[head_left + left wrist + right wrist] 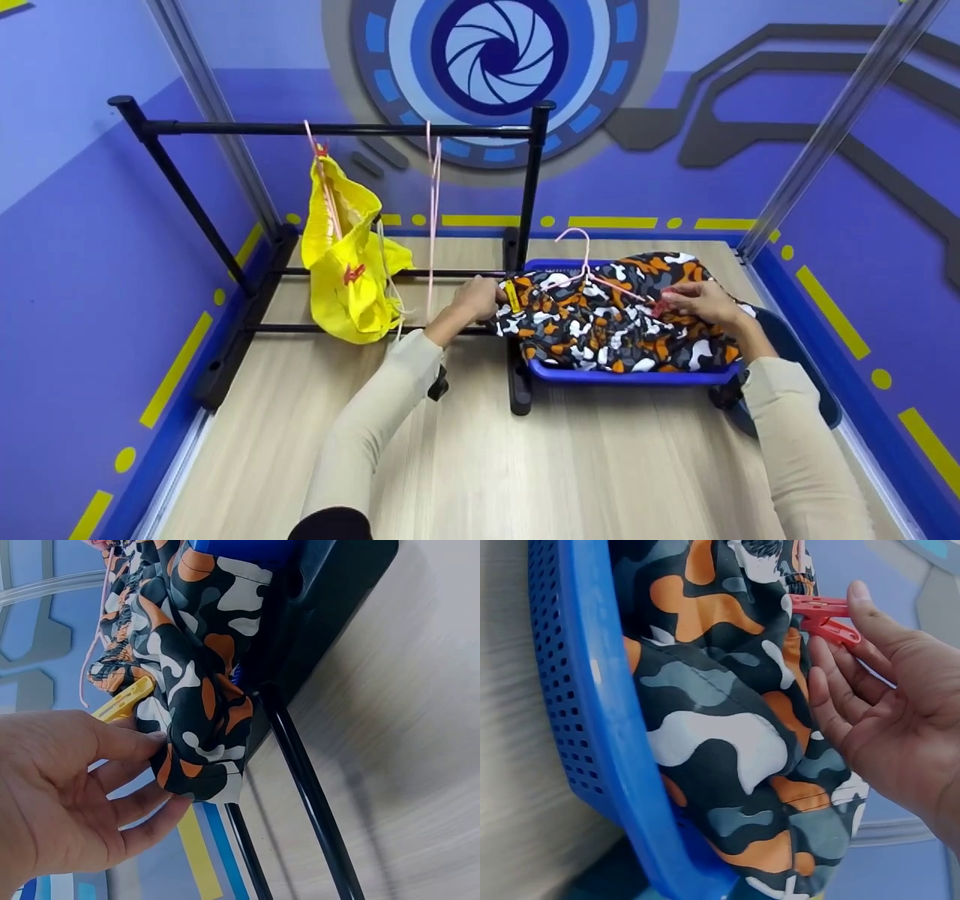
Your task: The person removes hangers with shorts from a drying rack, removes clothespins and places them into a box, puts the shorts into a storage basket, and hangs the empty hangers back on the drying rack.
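Pinches camouflage shorts (622, 334) in left grip (472, 300) and red clothespin (821, 609) in right grip (705, 301), with pink hanger (586, 270) lengthwise between, nearer to right.

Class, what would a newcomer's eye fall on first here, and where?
The bright yellow cloth hanging from the black rack, at left, likely stands out first. Next comes the orange-splashed camouflage garment lying over the blue basket, at right, where the right hand pinches a red clip.

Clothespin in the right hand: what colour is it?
The clothespin is red, clearest in the right wrist view.
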`<state>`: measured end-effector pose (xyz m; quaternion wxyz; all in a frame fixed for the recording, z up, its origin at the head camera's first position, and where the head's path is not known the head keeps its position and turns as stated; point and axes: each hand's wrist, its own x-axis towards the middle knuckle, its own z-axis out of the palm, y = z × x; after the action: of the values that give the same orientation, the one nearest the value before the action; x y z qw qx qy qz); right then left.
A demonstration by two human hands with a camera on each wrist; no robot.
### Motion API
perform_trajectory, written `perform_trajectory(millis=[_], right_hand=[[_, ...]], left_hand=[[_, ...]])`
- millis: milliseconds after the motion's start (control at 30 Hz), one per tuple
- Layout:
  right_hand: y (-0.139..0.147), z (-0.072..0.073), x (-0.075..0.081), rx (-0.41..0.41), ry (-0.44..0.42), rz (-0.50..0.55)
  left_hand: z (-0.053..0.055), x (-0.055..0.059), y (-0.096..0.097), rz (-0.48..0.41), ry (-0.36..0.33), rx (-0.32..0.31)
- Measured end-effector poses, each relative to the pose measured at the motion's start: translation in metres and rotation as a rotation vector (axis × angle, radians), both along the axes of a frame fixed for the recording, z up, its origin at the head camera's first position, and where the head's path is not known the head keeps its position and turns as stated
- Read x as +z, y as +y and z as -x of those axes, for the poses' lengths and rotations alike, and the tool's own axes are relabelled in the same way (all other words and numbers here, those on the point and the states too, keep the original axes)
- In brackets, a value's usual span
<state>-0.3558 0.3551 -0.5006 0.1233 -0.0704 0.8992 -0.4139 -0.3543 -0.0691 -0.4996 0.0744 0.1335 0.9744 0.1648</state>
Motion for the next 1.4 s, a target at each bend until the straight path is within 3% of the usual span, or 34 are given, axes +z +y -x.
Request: perform_trajectory(millis=[300, 433, 667, 767, 833, 1000, 1100, 1233, 1300, 1400], right_hand=[[-0.001, 0.004, 0.002, -0.015, 0.028, 0.079], [-0.002, 0.005, 0.004, -0.061, 0.040, 0.133], [-0.002, 0.008, 0.006, -0.182, 0.007, 0.384], [0.002, 0.007, 0.007, -0.251, -0.040, 0.513], [0.007, 0.006, 0.008, -0.317, -0.039, 0.546], [0.023, 0.003, 0.014, -0.529, 0.094, 0.596], [0.033, -0.004, 0.021, -0.623, 0.089, 0.765], [0.054, -0.021, 0.027, -0.589, -0.072, 0.719], [0.068, -0.027, 0.018, -0.566, -0.107, 0.502], [0.088, -0.035, -0.006, -0.569, -0.063, 0.116]], left_hand=[[-0.002, 0.007, -0.003, -0.004, 0.041, 0.002], [0.000, 0.007, -0.003, -0.022, 0.026, 0.003], [0.004, 0.004, -0.005, -0.018, 0.055, -0.048], [0.004, 0.004, -0.006, -0.021, 0.052, -0.050], [0.003, 0.003, -0.006, -0.026, 0.054, -0.048], [0.002, 0.002, -0.007, -0.034, 0.048, -0.063], [0.000, 0.003, -0.007, -0.034, 0.041, -0.065], [-0.004, 0.002, -0.006, -0.041, 0.011, -0.061], [-0.006, 0.000, -0.007, -0.038, 0.004, -0.064], [-0.009, -0.001, -0.008, -0.033, 0.008, -0.080]])
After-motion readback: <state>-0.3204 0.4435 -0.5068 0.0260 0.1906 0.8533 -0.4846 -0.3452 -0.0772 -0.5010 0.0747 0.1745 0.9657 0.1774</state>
